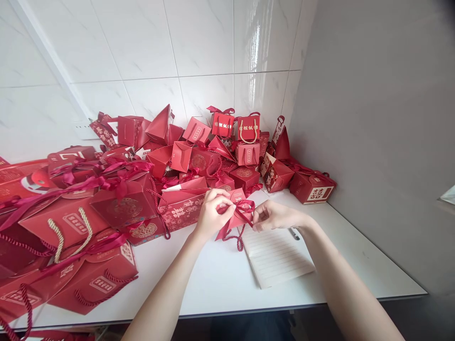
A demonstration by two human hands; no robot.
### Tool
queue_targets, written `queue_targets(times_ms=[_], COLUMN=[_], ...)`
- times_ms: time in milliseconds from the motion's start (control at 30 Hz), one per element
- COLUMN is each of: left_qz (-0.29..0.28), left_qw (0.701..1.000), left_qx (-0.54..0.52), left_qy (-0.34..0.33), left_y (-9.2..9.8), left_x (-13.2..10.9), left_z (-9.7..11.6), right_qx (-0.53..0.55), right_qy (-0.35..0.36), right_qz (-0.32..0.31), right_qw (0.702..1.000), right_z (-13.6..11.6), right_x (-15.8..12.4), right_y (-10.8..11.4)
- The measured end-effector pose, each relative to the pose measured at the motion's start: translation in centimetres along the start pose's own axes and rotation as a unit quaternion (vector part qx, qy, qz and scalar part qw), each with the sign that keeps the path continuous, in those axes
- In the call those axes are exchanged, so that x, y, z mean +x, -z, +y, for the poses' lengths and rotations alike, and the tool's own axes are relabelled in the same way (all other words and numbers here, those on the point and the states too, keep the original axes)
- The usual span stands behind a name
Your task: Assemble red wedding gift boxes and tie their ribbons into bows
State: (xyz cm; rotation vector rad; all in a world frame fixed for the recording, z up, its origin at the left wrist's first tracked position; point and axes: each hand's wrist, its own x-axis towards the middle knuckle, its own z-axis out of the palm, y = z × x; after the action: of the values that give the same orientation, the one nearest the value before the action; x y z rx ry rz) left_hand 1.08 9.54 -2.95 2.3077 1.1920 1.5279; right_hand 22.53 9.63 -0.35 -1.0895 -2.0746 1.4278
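Near the middle of the white table stands a small red gift box (237,195) with a dark red ribbon (245,206) looped into a bow on its front. My left hand (216,210) pinches the ribbon at the left side of the bow. On the right side, my right hand (265,217) has its fingers closed on the ribbon too. A twisted red cord (240,242) hangs from the box onto the table. Below my right hand lies a lined notebook (279,260), partly under the box and hand.
Many red gift boxes are heaped along the tiled wall, with larger ones (103,279) at the left. A box with a white label (314,187) sits at the right. A pen (294,234) lies beside my right wrist. The table's front edge (249,310) runs below my forearms.
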Motion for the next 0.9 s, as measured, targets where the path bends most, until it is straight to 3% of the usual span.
queue_targets(times_ms=[900], left_qz=[-0.020], left_qw=[0.999], left_qx=[0.022], left_qy=[0.015], left_y=[0.05], left_x=[0.01], left_z=[0.43], right_qx=[-0.010], right_qy=[-0.014], right_qz=[-0.074], right_qw=[0.997], right_z=[-0.27], right_x=[-0.15], right_y=[0.46])
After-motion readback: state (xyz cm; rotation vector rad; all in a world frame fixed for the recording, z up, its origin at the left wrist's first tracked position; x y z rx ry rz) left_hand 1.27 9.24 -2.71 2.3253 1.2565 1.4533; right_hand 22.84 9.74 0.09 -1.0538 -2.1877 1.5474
